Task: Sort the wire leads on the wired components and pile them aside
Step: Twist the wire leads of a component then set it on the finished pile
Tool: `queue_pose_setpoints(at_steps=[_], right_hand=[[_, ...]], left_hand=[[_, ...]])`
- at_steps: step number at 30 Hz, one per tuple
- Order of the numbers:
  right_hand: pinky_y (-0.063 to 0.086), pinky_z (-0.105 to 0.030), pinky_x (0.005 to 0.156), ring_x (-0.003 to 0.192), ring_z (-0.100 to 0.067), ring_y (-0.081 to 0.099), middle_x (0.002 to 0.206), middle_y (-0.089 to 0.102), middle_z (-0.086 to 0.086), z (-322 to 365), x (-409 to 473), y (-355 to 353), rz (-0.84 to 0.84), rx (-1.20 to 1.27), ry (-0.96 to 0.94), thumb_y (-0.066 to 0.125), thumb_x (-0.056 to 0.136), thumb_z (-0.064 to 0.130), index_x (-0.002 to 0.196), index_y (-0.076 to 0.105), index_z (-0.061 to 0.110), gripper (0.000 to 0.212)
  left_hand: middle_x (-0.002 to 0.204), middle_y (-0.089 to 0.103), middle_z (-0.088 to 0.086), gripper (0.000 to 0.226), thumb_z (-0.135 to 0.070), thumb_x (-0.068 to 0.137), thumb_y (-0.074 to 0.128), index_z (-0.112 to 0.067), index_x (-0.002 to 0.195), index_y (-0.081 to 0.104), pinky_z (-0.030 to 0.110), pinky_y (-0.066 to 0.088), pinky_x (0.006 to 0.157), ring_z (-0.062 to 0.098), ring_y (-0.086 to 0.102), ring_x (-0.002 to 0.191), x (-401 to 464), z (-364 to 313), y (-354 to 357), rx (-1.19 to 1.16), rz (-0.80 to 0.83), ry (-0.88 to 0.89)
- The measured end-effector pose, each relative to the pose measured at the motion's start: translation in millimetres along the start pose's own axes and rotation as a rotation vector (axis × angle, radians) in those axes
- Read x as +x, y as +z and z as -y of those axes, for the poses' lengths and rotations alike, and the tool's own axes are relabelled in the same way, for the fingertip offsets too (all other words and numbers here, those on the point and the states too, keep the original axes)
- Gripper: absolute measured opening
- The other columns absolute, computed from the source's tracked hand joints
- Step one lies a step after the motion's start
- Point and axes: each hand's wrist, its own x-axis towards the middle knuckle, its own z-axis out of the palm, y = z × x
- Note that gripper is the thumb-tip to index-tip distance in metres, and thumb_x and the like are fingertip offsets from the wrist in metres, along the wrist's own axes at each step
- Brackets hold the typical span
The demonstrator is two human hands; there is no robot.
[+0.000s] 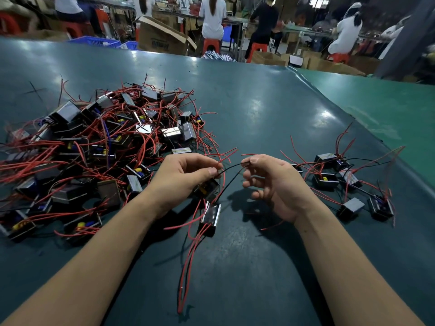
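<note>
A big tangled heap of wired components (98,147), small black and metal blocks with red and black leads, lies on the left of the dark green table (270,109). My left hand (181,177) holds one component under its palm and pinches its leads between thumb and forefinger. My right hand (270,182) pinches the far end of a black lead (231,169) stretched between both hands. A second component (210,218) hangs or lies just below, with long red leads (188,262) trailing toward me.
A small pile of several components (348,182) with leads lies to the right of my right hand. The table's right edge meets a lighter green surface (388,109). Beyond the far edge, people sit on red stools among cardboard boxes (162,36).
</note>
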Motion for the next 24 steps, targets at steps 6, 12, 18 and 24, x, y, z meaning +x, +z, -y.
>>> queue_pose_setpoints(at_steps=[6, 12, 18, 24], right_hand=[[0.042, -0.018, 0.039, 0.052, -0.011, 0.061, 0.066, 0.064, 0.000, 0, 0, -2, -0.022, -0.021, 0.000, 0.056, 0.094, 0.016, 0.087, 0.070, 0.012, 0.017], [0.042, -0.019, 0.040, 0.054, -0.012, 0.061, 0.071, 0.065, -0.002, -1, 2, -4, 0.009, 0.031, 0.008, 0.059, 0.093, 0.020, 0.089, 0.073, 0.013, 0.016], [0.041, -0.017, 0.040, 0.052, -0.011, 0.061, 0.070, 0.066, 0.000, -1, 5, -4, -0.003, 0.062, 0.109, 0.051, 0.098, 0.038, 0.097, 0.072, 0.011, 0.034], [0.033, -0.016, 0.031, 0.044, -0.013, 0.060, 0.065, 0.065, -0.005, -11, 2, 10, 0.014, -0.175, 0.107, 0.061, 0.094, 0.016, 0.094, 0.064, 0.002, 0.015]], left_hand=[[0.088, 0.075, 0.012, 0.007, 0.000, 0.090, 0.062, -0.002, 0.091, 0.069, 0.019, 0.056, 0.074, 0.010, 0.070, 0.079, 1, 0, 1, -0.029, -0.010, 0.019], [0.084, 0.075, 0.012, 0.016, -0.013, 0.093, 0.062, 0.000, 0.087, 0.068, 0.038, 0.059, 0.070, 0.017, 0.070, 0.076, -1, -2, 1, -0.008, -0.028, 0.042], [0.081, 0.075, 0.012, 0.011, -0.012, 0.093, 0.063, -0.002, 0.093, 0.066, 0.060, 0.053, 0.080, 0.026, 0.071, 0.082, -2, -6, 2, 0.017, -0.089, 0.014], [0.079, 0.076, 0.007, 0.009, -0.014, 0.092, 0.064, -0.006, 0.090, 0.066, 0.041, 0.048, 0.074, 0.029, 0.064, 0.073, 0, -4, 1, 0.049, -0.110, 0.008]])
